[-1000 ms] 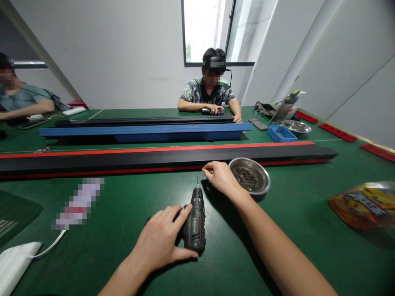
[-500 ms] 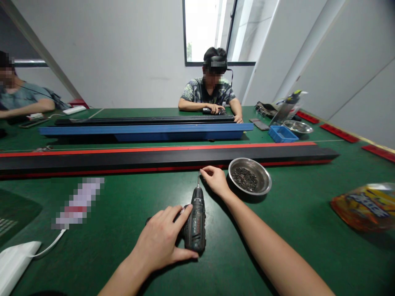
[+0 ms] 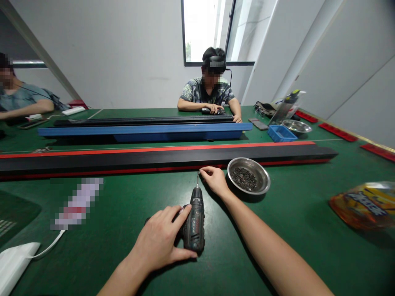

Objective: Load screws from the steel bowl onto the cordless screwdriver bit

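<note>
A dark cordless screwdriver (image 3: 195, 220) lies on the green table, its bit pointing away from me toward a long black rail with red edges (image 3: 160, 157). My left hand (image 3: 160, 240) is wrapped around the tool's handle. My right hand (image 3: 214, 179) is beside the bit's tip, its fingertips pinched together; whether a screw sits between them is too small to tell. Just right of that hand stands a round metal bowl (image 3: 249, 177) holding several small dark screws.
A blue rail (image 3: 145, 131) and a black rail lie farther back. A person sits opposite; another person's arm rests at far left. A blue tray (image 3: 282, 133) and second metal bowl (image 3: 296, 126) sit back right. An orange packet (image 3: 364, 205) lies right, a white device (image 3: 15, 265) near left.
My right hand drew back from the bowl's rim and settled lower, next to the tip of the bit. My left hand and the screwdriver stayed put.
</note>
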A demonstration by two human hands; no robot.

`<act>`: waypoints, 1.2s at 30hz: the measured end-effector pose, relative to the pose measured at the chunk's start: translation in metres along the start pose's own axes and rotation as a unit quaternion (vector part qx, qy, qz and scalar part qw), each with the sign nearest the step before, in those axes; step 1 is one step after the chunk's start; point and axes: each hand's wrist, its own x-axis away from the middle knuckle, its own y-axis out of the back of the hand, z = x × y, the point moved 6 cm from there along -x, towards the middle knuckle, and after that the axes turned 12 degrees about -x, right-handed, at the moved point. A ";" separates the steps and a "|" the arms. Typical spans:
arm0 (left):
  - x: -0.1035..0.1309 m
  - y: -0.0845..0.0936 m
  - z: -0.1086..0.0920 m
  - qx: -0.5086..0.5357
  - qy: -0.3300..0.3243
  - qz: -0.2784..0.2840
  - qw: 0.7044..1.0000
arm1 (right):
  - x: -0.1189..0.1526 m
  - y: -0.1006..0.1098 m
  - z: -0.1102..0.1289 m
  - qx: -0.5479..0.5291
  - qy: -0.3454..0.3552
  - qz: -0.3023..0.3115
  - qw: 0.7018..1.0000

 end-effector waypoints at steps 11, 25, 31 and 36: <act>0.000 0.001 0.000 0.003 -0.002 0.006 1.000 | 0.000 0.000 0.000 0.012 0.006 0.006 1.000; 0.000 0.001 0.000 0.001 -0.002 0.005 1.000 | 0.000 -0.005 0.001 0.055 0.030 0.035 0.997; 0.000 0.000 -0.001 0.005 -0.002 0.012 1.000 | 0.001 -0.005 0.005 0.057 0.047 0.041 0.996; 0.000 0.000 -0.001 0.003 0.001 0.014 1.000 | 0.001 -0.005 0.005 0.051 0.033 0.046 0.997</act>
